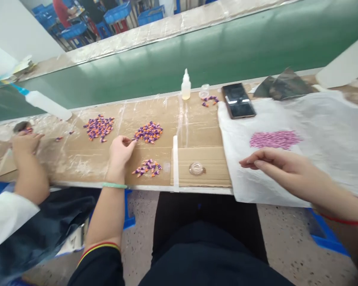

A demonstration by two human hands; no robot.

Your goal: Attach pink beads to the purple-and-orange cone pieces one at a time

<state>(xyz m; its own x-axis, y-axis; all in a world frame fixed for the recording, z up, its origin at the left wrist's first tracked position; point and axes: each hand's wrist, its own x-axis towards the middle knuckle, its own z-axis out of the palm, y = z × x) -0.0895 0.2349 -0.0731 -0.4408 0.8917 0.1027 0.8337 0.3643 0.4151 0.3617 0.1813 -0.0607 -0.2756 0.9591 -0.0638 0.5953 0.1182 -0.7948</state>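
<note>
My left hand (122,151) is pinched at the left edge of a pile of small purple-and-orange pieces (149,132); a dark bit shows at its fingertips, seemingly one of these pieces. Nearer me lies a smaller, paler group of similar pieces (147,168). Over the white cloth (241,139), my right hand (274,167) has thumb and fingers drawn together; whatever is between them is too small to make out. Just beyond it are many thin pink sticks (275,139). Between my hands, a small clear round dish (196,168) rests on a cardboard piece (214,159).
At the back stand a dropper bottle (185,85) and a clear cup (204,91), with a phone (238,100) right of them. Another pile (99,128) lies left. A co-worker's hand (25,141) is at far left near a white bottle (47,104). A green strip (197,51) runs behind.
</note>
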